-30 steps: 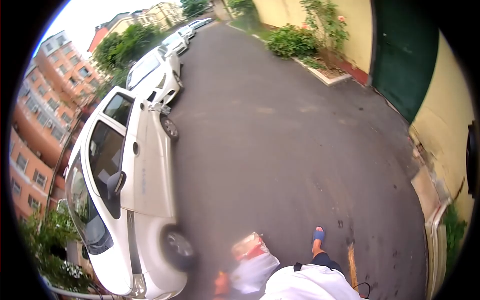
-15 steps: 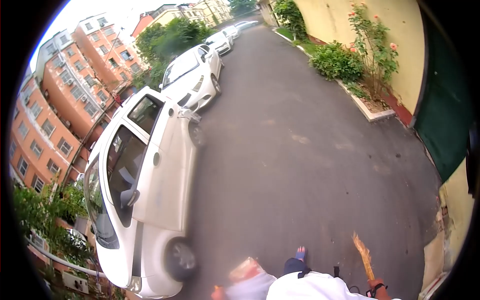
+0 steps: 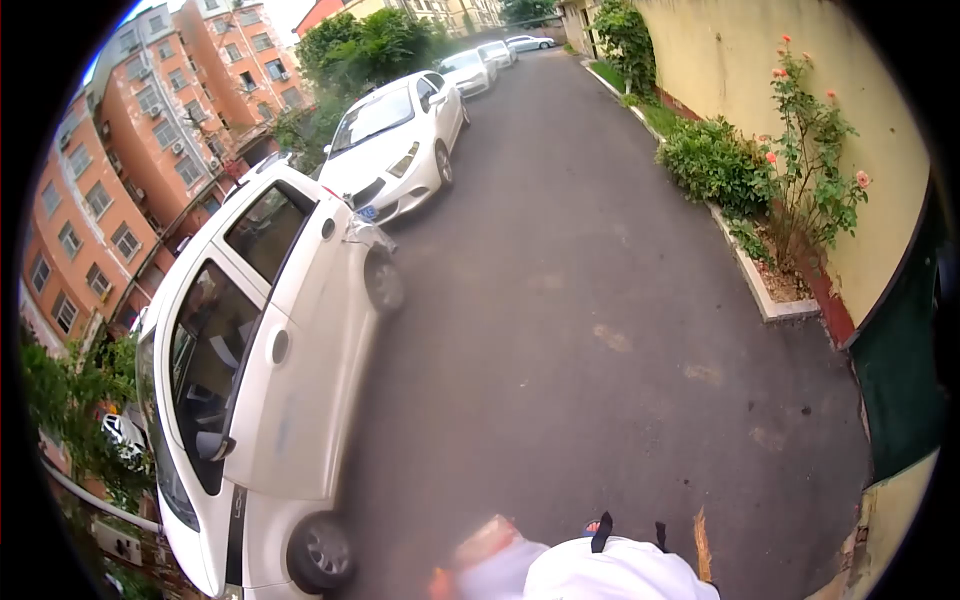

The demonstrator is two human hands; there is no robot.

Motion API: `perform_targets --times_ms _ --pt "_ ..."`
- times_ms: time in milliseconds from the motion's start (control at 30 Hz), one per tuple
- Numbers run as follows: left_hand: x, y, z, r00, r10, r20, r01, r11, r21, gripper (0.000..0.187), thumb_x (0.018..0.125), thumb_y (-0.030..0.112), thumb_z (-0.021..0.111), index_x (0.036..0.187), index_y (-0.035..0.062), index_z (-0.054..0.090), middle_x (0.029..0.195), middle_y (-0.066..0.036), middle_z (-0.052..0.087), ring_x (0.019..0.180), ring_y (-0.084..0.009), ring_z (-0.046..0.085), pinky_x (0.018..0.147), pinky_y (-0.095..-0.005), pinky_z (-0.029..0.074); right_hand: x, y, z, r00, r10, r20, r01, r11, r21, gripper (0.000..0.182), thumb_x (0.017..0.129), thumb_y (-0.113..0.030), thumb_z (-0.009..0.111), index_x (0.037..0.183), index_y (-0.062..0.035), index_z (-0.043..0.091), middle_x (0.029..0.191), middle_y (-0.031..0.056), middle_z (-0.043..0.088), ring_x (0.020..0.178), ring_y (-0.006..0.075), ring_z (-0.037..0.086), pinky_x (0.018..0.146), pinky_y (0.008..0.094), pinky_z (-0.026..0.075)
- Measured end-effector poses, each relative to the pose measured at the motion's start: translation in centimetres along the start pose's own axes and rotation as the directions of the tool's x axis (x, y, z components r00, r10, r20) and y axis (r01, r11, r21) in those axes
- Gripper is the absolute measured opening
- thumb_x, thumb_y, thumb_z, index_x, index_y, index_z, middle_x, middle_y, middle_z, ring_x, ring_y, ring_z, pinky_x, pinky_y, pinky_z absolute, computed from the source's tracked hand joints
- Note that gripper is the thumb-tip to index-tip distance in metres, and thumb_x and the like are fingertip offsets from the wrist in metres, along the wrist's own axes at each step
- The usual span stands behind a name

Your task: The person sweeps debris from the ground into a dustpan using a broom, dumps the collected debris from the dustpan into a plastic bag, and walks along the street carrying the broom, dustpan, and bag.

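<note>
At the bottom edge, a smeared reddish-orange patch [image 3: 440,583] looks like part of my left hand; its fingers cannot be made out. Right beside it is a pale, see-through shape [image 3: 495,565] like a plastic bag, with an orange-red part at its top. The blur hides what it is. My right hand is out of sight below the frame. On that side the frayed, straw-coloured end of a stick [image 3: 703,545] points up next to my white shirt [image 3: 610,572]. The tip of my foot [image 3: 592,526] shows past the shirt.
A white car [image 3: 290,400] stands close on the left, with another white car [image 3: 395,140] and more parked beyond it. Asphalt road [image 3: 560,350] runs ahead. On the right are a kerbed flower bed [image 3: 770,285], a yellow wall [image 3: 740,70] and a dark green panel [image 3: 905,410].
The view has shifted forward along the road, and the near car sits further left and lower. My right hand, seen earlier gripping the stick, has dropped out of view; less of the stick shows.
</note>
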State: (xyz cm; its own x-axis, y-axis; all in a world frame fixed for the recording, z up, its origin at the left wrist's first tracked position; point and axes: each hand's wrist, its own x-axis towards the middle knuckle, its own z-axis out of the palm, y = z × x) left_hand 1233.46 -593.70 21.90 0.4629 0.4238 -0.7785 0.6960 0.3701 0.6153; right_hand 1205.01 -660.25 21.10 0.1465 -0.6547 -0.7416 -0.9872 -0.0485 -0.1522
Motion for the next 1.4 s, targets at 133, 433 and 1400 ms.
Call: perform_targets --times_ms 133,433,1400 --pt "-0.4 5.7 9.0 0.999 0.037 0.007 -0.037 0.999 -0.003 0.004 0.08 0.003 0.057 0.082 0.0011 0.054 0.065 -0.007 0.048 0.053 -0.0226 0.05 0.052 -0.0396 0.047 2.9 -9.6 -4.6 1.0 -0.009 0.017 0.009 1.0 0.022 0.042 0.081 -0.04 0.07 0.089 0.0013 0.071 0.078 0.0175 0.07 0.071 0.027 0.069 0.063 0.0387 0.053" --pt "3.2 13.0 32.4 0.997 -0.016 -0.078 0.013 0.999 -0.043 0.011 0.081 0.01 0.056 0.075 0.002 0.052 0.063 -0.007 0.047 0.055 -0.0249 0.052 0.053 -0.04 0.048 17.1 -26.7 -11.2 0.994 0.064 0.087 -0.061 0.998 -0.035 0.044 0.08 -0.046 0.068 0.096 -0.0059 0.073 0.089 0.0148 0.072 0.081 0.0286 0.07 0.071 0.0407 0.054" --pt "17.5 57.2 100.8 0.978 -0.041 -0.203 0.041 0.999 -0.004 0.01 0.077 0.002 0.064 0.082 0.0007 0.055 0.061 -0.004 0.049 0.051 -0.0174 0.049 0.048 -0.035 0.045 45.0 -104.5 -33.2 0.992 -0.031 0.12 0.045 0.992 -0.115 0.049 0.092 -0.047 0.058 0.083 -0.0004 0.07 0.078 0.0164 0.071 0.076 0.0302 0.07 0.072 0.0438 0.053"
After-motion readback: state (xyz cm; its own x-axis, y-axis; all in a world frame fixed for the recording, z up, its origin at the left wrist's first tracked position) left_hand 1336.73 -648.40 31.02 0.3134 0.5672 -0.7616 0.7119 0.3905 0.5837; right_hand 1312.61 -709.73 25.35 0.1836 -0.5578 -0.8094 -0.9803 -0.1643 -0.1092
